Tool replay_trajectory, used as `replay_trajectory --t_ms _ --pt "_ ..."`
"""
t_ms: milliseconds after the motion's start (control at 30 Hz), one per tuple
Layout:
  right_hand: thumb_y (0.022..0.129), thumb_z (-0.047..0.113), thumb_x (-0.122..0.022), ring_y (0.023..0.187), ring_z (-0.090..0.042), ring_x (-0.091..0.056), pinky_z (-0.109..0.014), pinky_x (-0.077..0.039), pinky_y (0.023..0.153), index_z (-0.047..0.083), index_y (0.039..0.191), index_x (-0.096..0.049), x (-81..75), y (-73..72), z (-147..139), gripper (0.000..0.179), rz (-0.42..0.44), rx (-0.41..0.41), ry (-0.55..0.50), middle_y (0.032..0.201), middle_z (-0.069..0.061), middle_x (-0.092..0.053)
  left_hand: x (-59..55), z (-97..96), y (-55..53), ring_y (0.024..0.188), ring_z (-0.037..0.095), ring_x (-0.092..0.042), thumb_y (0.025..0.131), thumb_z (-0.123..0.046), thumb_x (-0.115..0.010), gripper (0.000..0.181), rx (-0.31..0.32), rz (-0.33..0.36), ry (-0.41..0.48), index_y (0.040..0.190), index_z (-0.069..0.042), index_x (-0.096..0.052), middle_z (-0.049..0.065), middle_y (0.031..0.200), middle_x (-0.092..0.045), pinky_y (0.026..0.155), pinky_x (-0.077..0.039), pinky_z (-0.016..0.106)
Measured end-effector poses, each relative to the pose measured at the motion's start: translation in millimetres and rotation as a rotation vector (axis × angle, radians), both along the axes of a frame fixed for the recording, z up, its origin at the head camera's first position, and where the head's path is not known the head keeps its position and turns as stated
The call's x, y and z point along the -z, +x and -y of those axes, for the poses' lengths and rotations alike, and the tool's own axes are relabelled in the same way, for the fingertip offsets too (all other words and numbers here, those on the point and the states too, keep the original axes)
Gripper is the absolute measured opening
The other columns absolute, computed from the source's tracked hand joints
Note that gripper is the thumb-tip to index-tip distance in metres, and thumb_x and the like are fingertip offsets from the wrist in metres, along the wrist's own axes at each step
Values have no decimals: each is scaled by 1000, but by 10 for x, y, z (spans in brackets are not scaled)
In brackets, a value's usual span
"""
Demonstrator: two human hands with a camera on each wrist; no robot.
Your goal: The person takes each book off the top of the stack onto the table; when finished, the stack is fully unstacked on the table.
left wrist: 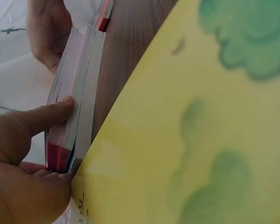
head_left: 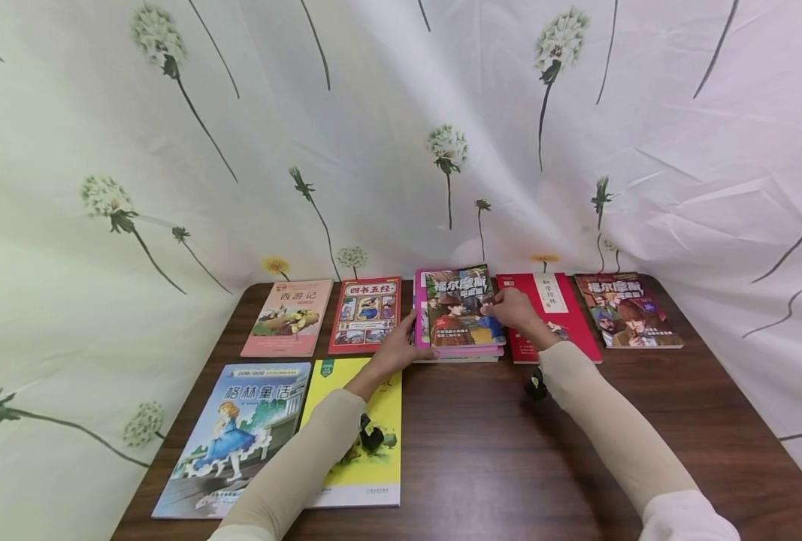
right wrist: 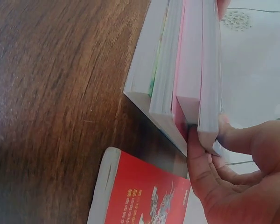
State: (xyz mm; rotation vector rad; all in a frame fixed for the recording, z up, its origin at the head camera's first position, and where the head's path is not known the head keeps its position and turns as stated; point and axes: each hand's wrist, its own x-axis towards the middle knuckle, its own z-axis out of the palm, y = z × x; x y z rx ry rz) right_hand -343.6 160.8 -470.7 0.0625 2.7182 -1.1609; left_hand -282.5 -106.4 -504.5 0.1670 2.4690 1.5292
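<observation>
A stack of books lies at the table's back middle. On top is a comic-style book [head_left: 458, 319] with a detective on its cover, above a pink-edged book [head_left: 419, 300]. My right hand [head_left: 514, 309] pinches the top book's right edge, thumb above and fingers below, as the right wrist view shows. At the left front corner of the stack is my left hand [head_left: 395, 350]. Its thumb [left wrist: 56, 114] presses the page edges [left wrist: 77, 100], and its fingers curl round the side of the stack. Lower books [right wrist: 147, 65] of the stack show in the right wrist view.
Right of the stack lie a red book [head_left: 519, 349] and another detective book [head_left: 631, 312]. To its left are a red comic-panel book [head_left: 367, 312] and a pink book [head_left: 285, 319]. A blue book [head_left: 238, 443] and a yellow book [head_left: 367, 481] lie nearer on the wooden table [head_left: 482, 451].
</observation>
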Motion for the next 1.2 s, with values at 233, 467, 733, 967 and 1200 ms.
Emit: replay_trajectory --t_ms 233,467,733,967,1200 --pt "102 20 -72 66 -17 -44 -30 -43 59 -6 112 -71 6 -15 -51 27 5 7 -21 89 -12 -60 6 17 -7 161 37 -33 88 -18 -90 113 33 13 6 173 -15 -15 17 175 -29 125 -40 54" --pt "105 21 -65 82 -22 -54 -33 -49 71 -10 136 -64 -29 8 -92 43 -13 9 -38 132 -29 -65 4 47 -19 162 37 -29 88 -15 -89 113 55 7 17 173 -14 -15 15 177 -24 129 -35 51" --pt "109 18 -58 104 -29 -63 -49 -59 96 -9 154 -47 -133 86 -172 55 16 78 -151 153 -30 -53 10 43 -21 163 36 -27 89 -13 -88 109 38 5 22 172 -13 -18 14 178 -22 129 -35 51" --pt "112 20 -54 60 -16 -63 -35 -58 61 -6 159 -40 -228 188 -294 55 40 97 -284 116 -23 -67 -13 29 -2 162 37 -28 88 -12 -88 108 23 -6 13 172 -12 -19 14 178 -24 127 -37 51" --pt "112 18 -54 49 -12 -56 -36 -46 49 -7 150 -49 -332 323 -360 46 16 98 -315 78 -4 -67 -26 23 17 161 39 -30 88 -12 -88 110 26 -8 20 172 -11 -18 15 177 -24 126 -38 52"
